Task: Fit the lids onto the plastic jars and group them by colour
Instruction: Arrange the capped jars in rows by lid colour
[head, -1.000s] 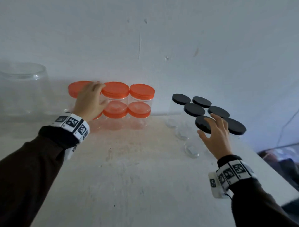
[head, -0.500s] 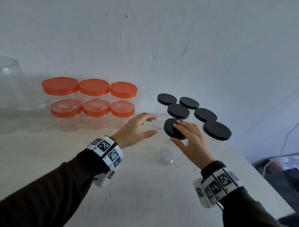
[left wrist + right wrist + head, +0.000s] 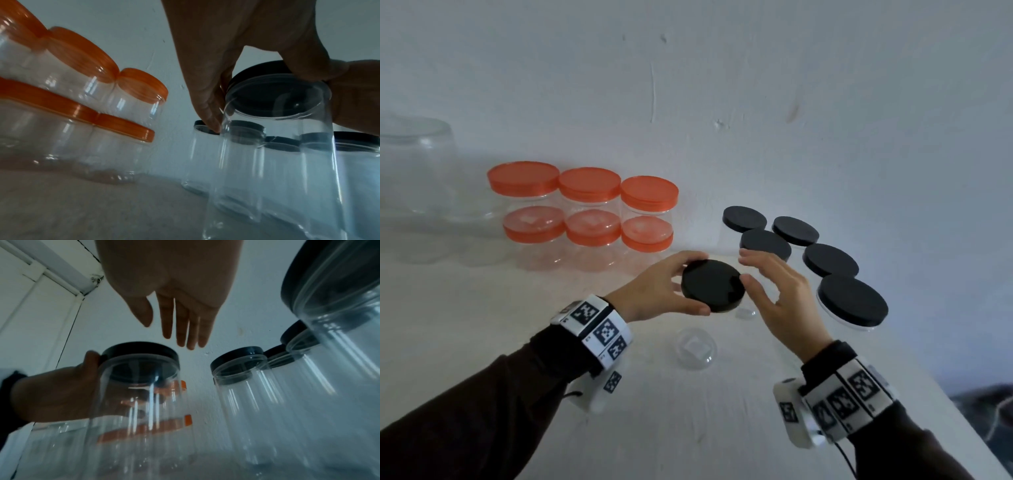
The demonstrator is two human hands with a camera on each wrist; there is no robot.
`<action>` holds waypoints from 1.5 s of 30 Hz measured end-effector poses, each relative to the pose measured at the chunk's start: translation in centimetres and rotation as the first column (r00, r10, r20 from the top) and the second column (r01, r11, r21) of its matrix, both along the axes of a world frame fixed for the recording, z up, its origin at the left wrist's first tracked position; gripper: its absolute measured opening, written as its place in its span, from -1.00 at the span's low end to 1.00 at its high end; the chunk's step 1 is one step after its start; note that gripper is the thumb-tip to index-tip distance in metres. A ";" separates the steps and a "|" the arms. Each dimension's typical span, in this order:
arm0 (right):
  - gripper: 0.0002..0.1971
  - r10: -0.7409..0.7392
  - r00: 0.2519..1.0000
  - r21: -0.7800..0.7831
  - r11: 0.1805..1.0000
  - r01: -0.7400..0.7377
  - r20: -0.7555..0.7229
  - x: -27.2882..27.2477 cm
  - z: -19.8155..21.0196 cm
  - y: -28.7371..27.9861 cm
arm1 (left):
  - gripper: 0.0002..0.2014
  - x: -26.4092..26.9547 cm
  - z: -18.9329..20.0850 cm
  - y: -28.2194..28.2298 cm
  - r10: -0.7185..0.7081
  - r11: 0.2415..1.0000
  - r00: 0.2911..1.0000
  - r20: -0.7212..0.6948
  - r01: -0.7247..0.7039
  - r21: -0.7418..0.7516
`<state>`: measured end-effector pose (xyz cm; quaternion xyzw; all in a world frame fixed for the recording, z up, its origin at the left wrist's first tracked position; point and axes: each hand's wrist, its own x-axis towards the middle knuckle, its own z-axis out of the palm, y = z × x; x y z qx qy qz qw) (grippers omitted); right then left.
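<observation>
Left hand (image 3: 654,291) grasps a black-lidded jar (image 3: 711,290) by its rim, lifted off the worktop (image 3: 517,342) beside 5 black jars (image 3: 828,260), likely to join them; right hand (image 3: 780,294) hovers, fingers relaxed.

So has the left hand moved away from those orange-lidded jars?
Yes. The left hand has gone right from the orange-lidded jars and now grips the black-lidded jar.

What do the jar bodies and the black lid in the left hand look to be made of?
Jar bodies: clear, glossy, probably plastic; the lids behind show through and highlights streak the walls. Black lid: opaque, smooth, faintly sheened, likely plastic. Left hand grips it.
</observation>
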<state>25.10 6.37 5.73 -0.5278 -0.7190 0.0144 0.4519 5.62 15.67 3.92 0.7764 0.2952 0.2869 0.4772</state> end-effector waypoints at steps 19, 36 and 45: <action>-0.88 -0.422 0.872 0.160 0.906 0.392 0.250 0.2 -1.4 5.5 | -0.06 -11.6 -1.2 3.7 0.679 0.675 0.732 -0.053 -0.594 0.437; -0.76 0.062 0.950 0.189 0.974 -0.124 0.306 -4.1 -1.2 4.6 | -0.60 -11.3 -1.3 4.7 0.651 0.569 0.759 -0.001 -0.488 0.662; -0.67 0.089 0.994 0.136 0.986 -0.095 0.056 -3.0 0.9 6.6 | -0.62 -11.5 -2.3 5.5 0.617 0.531 0.778 0.118 -0.522 0.667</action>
